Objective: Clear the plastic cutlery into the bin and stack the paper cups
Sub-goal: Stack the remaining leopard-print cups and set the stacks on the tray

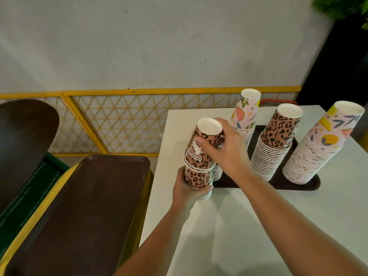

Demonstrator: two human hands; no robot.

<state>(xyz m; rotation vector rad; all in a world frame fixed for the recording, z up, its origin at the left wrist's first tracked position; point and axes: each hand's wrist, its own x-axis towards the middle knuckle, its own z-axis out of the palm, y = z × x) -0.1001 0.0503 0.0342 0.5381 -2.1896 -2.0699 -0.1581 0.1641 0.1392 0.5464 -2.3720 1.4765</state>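
From the head camera, three tall stacks of upturned paper cups are being carried by a dark brown oblong tray (312, 183) on the white table (258, 226): a pink fruit-print stack (246, 114) at the tray's far left, a leopard-print stack (275, 140) at its middle, and a second pink fruit-print stack (322, 148) at its right end. A short held stack of leopard-print cups (201, 156) is being kept just left of the tray. Its lower part is being gripped by the left hand (187, 188), fingers curled round it, while its top cup is being clasped by the right hand (225, 148). Another low stack behind the right hand is being mostly hidden.
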